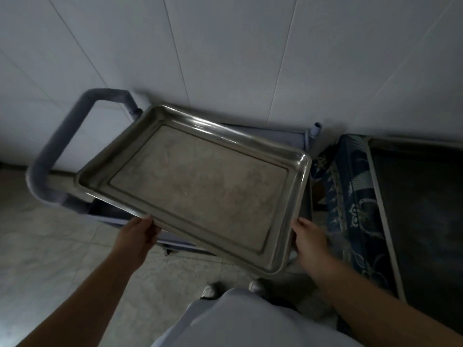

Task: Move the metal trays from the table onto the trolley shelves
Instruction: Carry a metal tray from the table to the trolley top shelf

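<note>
A rectangular metal tray (198,179) with a raised rim and a dull, stained floor hangs in the air, turned at an angle, above the grey-blue trolley (57,146). My left hand (136,234) grips its near left edge. My right hand (309,240) holds its near right corner from the side. The tray hides most of the trolley's top shelf; only the loop handle at the left, a post (315,130) at the back right and a strip of the front edge show.
A table with a blue patterned cloth (350,196) and a dark top (421,209) stands at the right, close to the trolley. A white panelled wall runs behind. Pale tiled floor (50,246) lies at the left and below. My white-clothed body fills the bottom middle.
</note>
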A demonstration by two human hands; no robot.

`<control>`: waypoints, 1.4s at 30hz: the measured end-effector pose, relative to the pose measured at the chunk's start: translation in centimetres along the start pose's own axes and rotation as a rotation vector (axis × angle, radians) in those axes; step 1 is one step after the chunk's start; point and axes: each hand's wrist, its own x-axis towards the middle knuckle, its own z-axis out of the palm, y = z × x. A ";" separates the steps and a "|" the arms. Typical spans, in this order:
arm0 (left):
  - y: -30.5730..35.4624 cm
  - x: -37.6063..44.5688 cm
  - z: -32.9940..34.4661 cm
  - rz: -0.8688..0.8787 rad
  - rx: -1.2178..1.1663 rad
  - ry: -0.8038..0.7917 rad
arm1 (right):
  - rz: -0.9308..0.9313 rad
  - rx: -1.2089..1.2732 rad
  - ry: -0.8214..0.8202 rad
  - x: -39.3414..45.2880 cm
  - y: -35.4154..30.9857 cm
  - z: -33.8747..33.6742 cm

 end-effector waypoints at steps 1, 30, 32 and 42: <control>-0.1 0.0 0.2 0.005 -0.001 -0.015 | 0.016 0.019 0.011 0.5 -0.1 0.1; -1.1 2.2 7.4 -0.193 0.232 -0.117 | -0.215 -0.441 0.253 11.9 -9.3 0.1; -0.6 2.5 7.2 -0.214 0.222 -0.151 | -0.209 -0.502 0.254 11.9 -9.8 0.3; 0.4 2.7 6.1 0.029 0.854 -0.340 | -0.443 -0.795 0.332 8.1 -7.4 2.6</control>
